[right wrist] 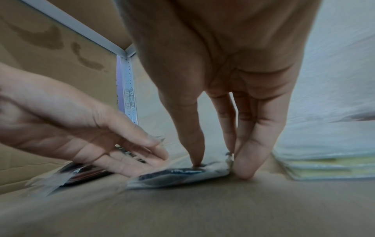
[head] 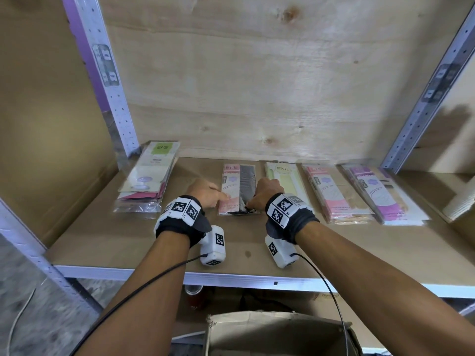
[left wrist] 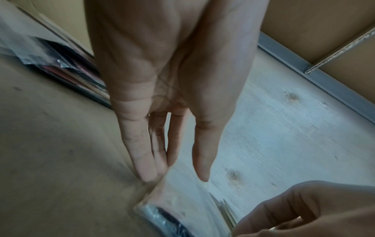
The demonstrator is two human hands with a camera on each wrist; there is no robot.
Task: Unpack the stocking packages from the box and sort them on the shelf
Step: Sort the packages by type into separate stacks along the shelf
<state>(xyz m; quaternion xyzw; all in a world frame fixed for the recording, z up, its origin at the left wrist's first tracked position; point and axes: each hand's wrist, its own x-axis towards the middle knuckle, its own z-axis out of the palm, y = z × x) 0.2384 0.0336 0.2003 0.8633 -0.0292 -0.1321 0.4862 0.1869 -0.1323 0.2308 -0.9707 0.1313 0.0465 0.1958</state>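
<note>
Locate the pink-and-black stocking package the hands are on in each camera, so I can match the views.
Head: pink-and-black stocking package at shelf centre, between both hands.
Left wrist: bottom centre, its corner under the left hand's fingertips.
Right wrist: low centre, beneath the right hand's thumb.
Shared landmark: yellow package stack beside it.

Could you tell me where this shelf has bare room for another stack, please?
Bare board lies between the leftmost green-labelled stack and the pink-and-black package under both hands. The front strip is bare too. Rightward, stacks crowd together.
</note>
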